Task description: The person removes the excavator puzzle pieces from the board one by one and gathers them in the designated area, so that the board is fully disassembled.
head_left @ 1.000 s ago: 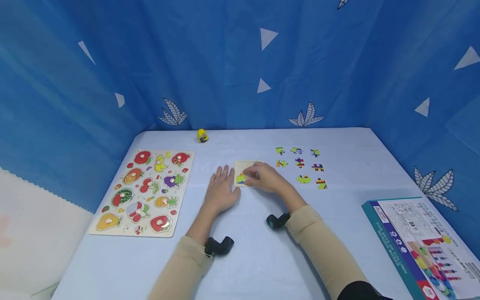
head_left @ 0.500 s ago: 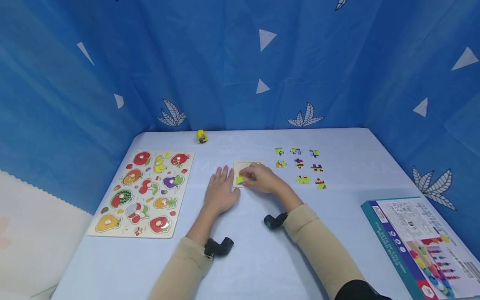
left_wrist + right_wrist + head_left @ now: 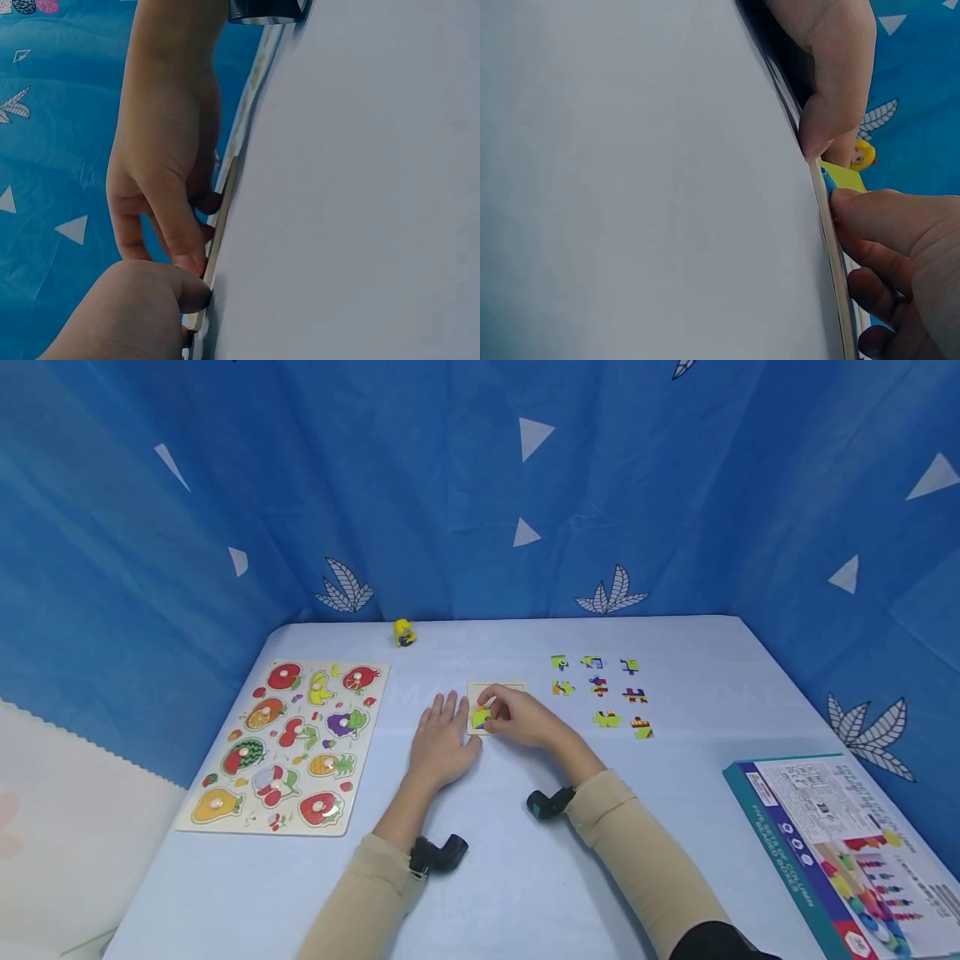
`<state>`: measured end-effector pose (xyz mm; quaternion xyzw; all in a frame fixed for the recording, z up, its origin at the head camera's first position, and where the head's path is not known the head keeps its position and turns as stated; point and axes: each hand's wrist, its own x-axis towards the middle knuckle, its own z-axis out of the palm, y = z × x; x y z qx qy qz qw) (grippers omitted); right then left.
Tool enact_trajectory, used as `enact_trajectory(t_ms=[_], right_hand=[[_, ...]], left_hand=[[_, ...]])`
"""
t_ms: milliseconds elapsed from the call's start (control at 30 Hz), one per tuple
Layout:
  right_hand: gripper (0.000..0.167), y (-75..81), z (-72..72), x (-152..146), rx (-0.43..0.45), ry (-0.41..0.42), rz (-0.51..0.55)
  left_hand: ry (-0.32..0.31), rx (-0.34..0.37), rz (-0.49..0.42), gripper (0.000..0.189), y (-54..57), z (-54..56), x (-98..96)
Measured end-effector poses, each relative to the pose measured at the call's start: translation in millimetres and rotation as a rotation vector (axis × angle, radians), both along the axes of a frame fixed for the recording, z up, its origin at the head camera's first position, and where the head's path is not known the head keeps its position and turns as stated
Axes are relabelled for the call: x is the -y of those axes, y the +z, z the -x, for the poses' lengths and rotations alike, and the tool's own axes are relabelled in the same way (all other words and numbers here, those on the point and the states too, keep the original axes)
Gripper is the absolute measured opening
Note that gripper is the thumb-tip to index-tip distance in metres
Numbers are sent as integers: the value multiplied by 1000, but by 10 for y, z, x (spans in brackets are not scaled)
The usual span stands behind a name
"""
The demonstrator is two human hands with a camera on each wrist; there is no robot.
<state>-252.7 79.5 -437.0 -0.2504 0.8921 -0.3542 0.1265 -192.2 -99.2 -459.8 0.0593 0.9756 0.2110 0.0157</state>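
Observation:
A small wooden puzzle tray (image 3: pixel 498 687) lies in the middle of the table, with yellow-green puzzle pieces (image 3: pixel 843 177) in its near left corner. My left hand (image 3: pixel 441 745) lies along the tray's left side, fingers extended, its thumb touching the near edge. Over the tray, my right hand (image 3: pixel 519 717) pinches a puzzle piece (image 3: pixel 481 718) between thumb and curled fingers, low against the tray; the fingers partly hide it. In the left wrist view the right hand (image 3: pixel 169 161) is above the left hand (image 3: pixel 124 315), both at the tray's edge (image 3: pixel 219 238).
Several loose puzzle pieces (image 3: pixel 597 687) lie in rows to the right. A fruit puzzle board (image 3: pixel 341 822) occupies the left side. The yellow figurine (image 3: pixel 404 632) stands near the back edge. A teal-edged box (image 3: pixel 847 852) is at the right front; a blue curtain (image 3: pixel 480 485) hangs behind.
My right hand has shifted slightly left over the tray, bringing the pinched piece to the near left corner. My left hand stays in place.

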Motion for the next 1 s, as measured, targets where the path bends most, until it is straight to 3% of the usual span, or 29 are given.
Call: enact_trajectory(t_ms=[367,633,1000], right_hand=[[34,151,-47,-320,29,-107,69],[34,193,-73,-784,34,-233,-14],[32,136,-112,-1114,0,-280,-119]], left_hand=[[12,-21,15,73,-26,2,-7],[23,-22,5,73,-44,2,-15],[28,-10,1,74,-37,-2,-25]])
